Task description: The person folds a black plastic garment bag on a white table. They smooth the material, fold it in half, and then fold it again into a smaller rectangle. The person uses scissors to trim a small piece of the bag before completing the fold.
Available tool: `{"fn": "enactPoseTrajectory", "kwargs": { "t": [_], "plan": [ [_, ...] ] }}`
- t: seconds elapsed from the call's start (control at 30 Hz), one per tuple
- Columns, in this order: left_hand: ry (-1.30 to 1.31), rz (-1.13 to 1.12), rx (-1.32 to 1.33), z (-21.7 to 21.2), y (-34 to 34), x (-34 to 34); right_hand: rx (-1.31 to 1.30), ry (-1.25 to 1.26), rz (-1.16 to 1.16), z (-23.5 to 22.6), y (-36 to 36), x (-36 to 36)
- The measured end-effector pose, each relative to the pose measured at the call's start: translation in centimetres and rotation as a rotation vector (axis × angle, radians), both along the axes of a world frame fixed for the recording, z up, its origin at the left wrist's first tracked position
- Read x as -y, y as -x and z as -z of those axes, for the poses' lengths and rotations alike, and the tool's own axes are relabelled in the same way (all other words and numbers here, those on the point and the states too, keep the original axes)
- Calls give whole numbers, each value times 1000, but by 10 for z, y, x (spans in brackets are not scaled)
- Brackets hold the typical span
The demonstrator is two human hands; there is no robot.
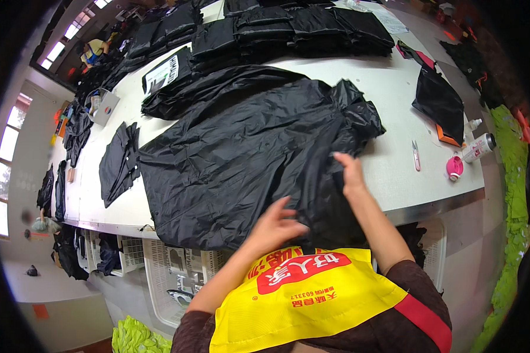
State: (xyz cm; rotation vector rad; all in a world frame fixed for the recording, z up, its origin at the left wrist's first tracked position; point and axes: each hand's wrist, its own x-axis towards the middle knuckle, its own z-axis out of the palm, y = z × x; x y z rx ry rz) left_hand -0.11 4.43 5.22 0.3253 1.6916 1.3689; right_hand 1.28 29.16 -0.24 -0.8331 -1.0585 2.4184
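Observation:
A large black shiny garment (241,153) lies spread over the white table (394,170), its near edge hanging off the front. My left hand (275,223) rests flat on the garment's lower part, fingers apart. A little farther in, my right hand (348,174) pinches a fold of the same fabric near its right side. I wear a yellow and red apron (300,300).
Folded black garments (288,26) are stacked at the table's far side, and more black pieces (119,165) lie at the left. Small snips (416,156), a pink round object (454,167) and a spray can (478,147) sit at the right. White baskets (171,270) stand under the table.

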Motion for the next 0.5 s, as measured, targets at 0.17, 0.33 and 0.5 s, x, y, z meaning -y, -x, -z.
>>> {"fn": "enactPoseTrajectory", "kwargs": {
  "t": [0.17, 0.33, 0.5],
  "plan": [
    [-174, 51, -106, 76, -38, -34, -298, -907, -671, -72, -17, 91],
    [-268, -866, 269, 69, -41, -1, -465, -1365, -1395, -109, -30, 75],
    [-373, -1317, -37, 17, -43, 110, -405, -1246, -1190, -134, 36, -23]
  ]
}}
